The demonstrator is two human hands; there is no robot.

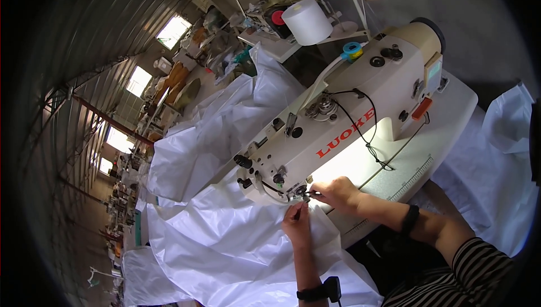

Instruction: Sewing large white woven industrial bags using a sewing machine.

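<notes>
Sheeting of glossy white material (220,236) was spread beside the needle end (280,178) of a long, cream-coloured sewing machine (321,121); at that end, the bare left hand (297,228) was positioned with fingers curled, and the bare right hand (338,193) was placed just beside it; whether anything was gripped by either hand could not be told.

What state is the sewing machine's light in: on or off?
On: bright glow lights the machine bed beneath the arm; the lamp itself is hidden.
</notes>
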